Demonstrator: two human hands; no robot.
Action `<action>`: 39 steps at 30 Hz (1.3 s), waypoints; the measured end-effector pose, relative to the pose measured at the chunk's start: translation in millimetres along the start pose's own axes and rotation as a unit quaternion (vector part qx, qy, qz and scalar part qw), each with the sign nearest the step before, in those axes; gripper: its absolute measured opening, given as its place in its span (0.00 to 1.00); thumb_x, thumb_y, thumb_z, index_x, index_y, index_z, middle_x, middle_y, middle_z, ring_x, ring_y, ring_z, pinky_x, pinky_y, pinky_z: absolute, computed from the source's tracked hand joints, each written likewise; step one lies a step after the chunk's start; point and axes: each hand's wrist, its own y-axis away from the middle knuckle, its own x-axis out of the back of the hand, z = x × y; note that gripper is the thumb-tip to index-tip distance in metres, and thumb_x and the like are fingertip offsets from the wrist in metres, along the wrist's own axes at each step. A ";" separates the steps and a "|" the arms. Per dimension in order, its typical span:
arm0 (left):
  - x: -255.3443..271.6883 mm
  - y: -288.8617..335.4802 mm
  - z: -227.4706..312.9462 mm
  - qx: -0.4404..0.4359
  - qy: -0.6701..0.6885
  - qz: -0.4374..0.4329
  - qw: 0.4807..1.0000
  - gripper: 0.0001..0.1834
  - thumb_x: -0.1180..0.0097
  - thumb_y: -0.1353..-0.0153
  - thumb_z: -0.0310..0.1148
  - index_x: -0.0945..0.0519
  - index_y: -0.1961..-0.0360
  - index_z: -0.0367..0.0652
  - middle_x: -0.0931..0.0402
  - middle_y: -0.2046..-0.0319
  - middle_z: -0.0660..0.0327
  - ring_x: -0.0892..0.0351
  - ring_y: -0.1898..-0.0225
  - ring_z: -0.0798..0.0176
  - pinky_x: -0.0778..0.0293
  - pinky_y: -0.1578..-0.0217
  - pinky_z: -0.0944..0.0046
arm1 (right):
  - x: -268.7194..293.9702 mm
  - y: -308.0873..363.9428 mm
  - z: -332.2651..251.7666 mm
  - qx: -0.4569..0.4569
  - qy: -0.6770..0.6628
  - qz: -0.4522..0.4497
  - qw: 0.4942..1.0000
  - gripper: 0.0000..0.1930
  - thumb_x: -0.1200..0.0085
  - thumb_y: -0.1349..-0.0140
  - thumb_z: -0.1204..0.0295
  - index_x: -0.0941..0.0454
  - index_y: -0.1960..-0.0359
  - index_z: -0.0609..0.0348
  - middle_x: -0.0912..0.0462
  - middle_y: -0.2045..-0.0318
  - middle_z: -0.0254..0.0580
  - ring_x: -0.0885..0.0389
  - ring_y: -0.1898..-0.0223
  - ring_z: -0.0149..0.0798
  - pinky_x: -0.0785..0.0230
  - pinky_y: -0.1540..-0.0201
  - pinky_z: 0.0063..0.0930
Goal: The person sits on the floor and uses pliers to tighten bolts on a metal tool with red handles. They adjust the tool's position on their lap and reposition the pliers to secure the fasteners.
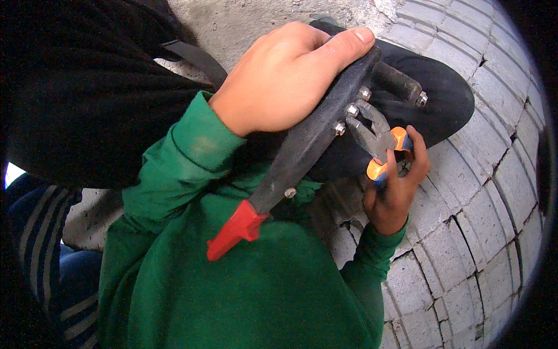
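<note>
**A:** ok so what am I looking at on the head cam here? Looks like a lot of green sleeve.

**B:** yeah, both forearms are in green sleeves (232,291). I've got the left hand (285,75) wrapped over the top edge of a black skateboard deck (442,99), fingers curled tight round it and the thumb laid flat along the edge. The board is tipped up on its side against the body, underside facing the camera.

**A:** and the right?

**B:** right hand (395,186) is lower down, just under the deck, fingers closed around the orange handles of a pair of pliers (375,136). The grey plier nose points up and left and sits right on one of the bolts (353,109) on the truck baseplate (314,145). I can't tell if the nose is actually clamped on the nut or only touching it.

**A:** baseplate being that dark strip?

**B:** yep, dark metal strip running diagonally across the board, with a few silver bolts showing along it: a cluster near the pliers and one more further down (290,192). A red piece (235,230) sticks out at its lower end, over the green sleeve. There's a dark cylindrical part (398,81) with a nut at its tip just above the pliers.

**A:** ground?

**B:** grey paving blocks (465,232), cracked in places, right side of the view. Dark fabric fills the upper left.
</note>
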 end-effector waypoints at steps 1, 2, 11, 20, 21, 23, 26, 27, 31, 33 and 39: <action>-0.6 0.2 1.1 0.000 -0.006 0.007 1.000 0.21 0.55 0.28 0.44 0.17 0.53 0.39 0.24 0.74 0.58 0.27 0.70 0.69 0.32 0.64 0.66 | 0.3 -1.0 -0.1 0.003 0.009 0.003 1.000 0.19 0.46 0.44 0.72 0.28 0.49 0.60 0.39 0.35 0.65 0.37 0.39 0.63 0.39 0.43 0.47; 0.3 -1.1 1.6 0.023 -0.002 -0.014 1.000 0.20 0.55 0.28 0.44 0.17 0.52 0.41 0.24 0.71 0.57 0.26 0.68 0.67 0.32 0.62 0.66 | 0.5 -1.6 -0.2 0.006 0.017 0.006 1.000 0.19 0.46 0.44 0.72 0.28 0.49 0.59 0.39 0.35 0.65 0.37 0.39 0.63 0.39 0.43 0.47; 1.7 -3.3 -2.0 0.024 -0.012 -0.039 0.999 0.22 0.54 0.29 0.46 0.17 0.53 0.39 0.24 0.71 0.53 0.25 0.67 0.63 0.30 0.61 0.64 | -6.4 -0.4 1.3 0.018 0.040 0.033 0.999 0.27 0.43 0.48 0.73 0.34 0.44 0.54 0.46 0.31 0.68 0.43 0.33 0.68 0.45 0.38 0.52; 1.0 -2.0 -2.2 -0.017 -0.062 0.000 0.998 0.25 0.54 0.29 0.47 0.18 0.56 0.33 0.22 0.69 0.52 0.24 0.66 0.65 0.30 0.61 0.64 | -10.3 -1.6 -13.7 -0.018 0.046 0.011 0.999 0.32 0.45 0.54 0.81 0.36 0.43 0.54 0.52 0.29 0.69 0.50 0.31 0.71 0.54 0.33 0.60; 0.1 -2.3 -3.1 -0.016 -0.053 0.001 0.998 0.25 0.54 0.29 0.47 0.18 0.57 0.33 0.22 0.69 0.52 0.24 0.66 0.65 0.30 0.61 0.64 | -9.5 -2.9 -14.8 -0.020 0.047 0.009 0.999 0.31 0.46 0.53 0.80 0.36 0.43 0.54 0.52 0.30 0.69 0.50 0.31 0.72 0.54 0.33 0.60; 0.1 -2.8 -0.7 0.004 -0.029 -0.015 0.999 0.25 0.54 0.29 0.47 0.18 0.57 0.32 0.21 0.69 0.53 0.24 0.67 0.66 0.30 0.62 0.64 | -7.9 -5.1 -16.2 -0.023 0.047 0.005 0.999 0.30 0.46 0.53 0.79 0.36 0.43 0.54 0.52 0.30 0.71 0.49 0.31 0.72 0.55 0.34 0.61; 2.8 -3.9 3.0 0.026 0.005 -0.051 0.998 0.25 0.53 0.29 0.46 0.18 0.58 0.31 0.20 0.70 0.54 0.23 0.68 0.67 0.29 0.63 0.64 | -16.7 -2.5 -8.7 -0.023 -0.001 0.036 0.999 0.23 0.42 0.50 0.75 0.26 0.49 0.46 0.51 0.30 0.67 0.49 0.32 0.72 0.53 0.35 0.68; 2.7 -3.7 2.6 0.010 0.006 -0.048 0.999 0.25 0.53 0.29 0.46 0.18 0.59 0.30 0.20 0.70 0.54 0.23 0.68 0.67 0.29 0.63 0.64 | -17.4 -2.7 -6.7 -0.019 -0.017 0.040 0.999 0.22 0.42 0.50 0.73 0.26 0.50 0.46 0.49 0.30 0.67 0.49 0.32 0.72 0.54 0.35 0.69; 2.8 -1.3 -1.5 -0.075 -0.060 -0.020 0.995 0.24 0.53 0.29 0.45 0.18 0.60 0.30 0.19 0.72 0.56 0.23 0.68 0.69 0.29 0.63 0.64 | -21.6 -0.1 -2.4 -0.021 -0.077 0.055 0.995 0.21 0.40 0.53 0.68 0.28 0.54 0.44 0.44 0.32 0.64 0.47 0.32 0.72 0.59 0.38 0.76; 2.8 -0.2 -0.9 -0.095 -0.058 -0.029 0.993 0.23 0.52 0.29 0.44 0.19 0.58 0.31 0.19 0.70 0.56 0.23 0.67 0.68 0.29 0.63 0.65 | -23.2 0.7 -1.0 -0.026 -0.101 0.067 0.992 0.22 0.39 0.54 0.66 0.30 0.55 0.43 0.41 0.34 0.62 0.46 0.33 0.72 0.60 0.38 0.76; 1.9 6.1 7.2 -0.058 -0.061 -0.027 0.996 0.21 0.50 0.30 0.42 0.20 0.50 0.32 0.19 0.62 0.54 0.22 0.60 0.66 0.29 0.56 0.67 | -29.0 -0.3 0.3 -0.014 -0.094 0.094 0.991 0.23 0.36 0.54 0.65 0.33 0.56 0.45 0.36 0.38 0.59 0.41 0.37 0.69 0.58 0.37 0.71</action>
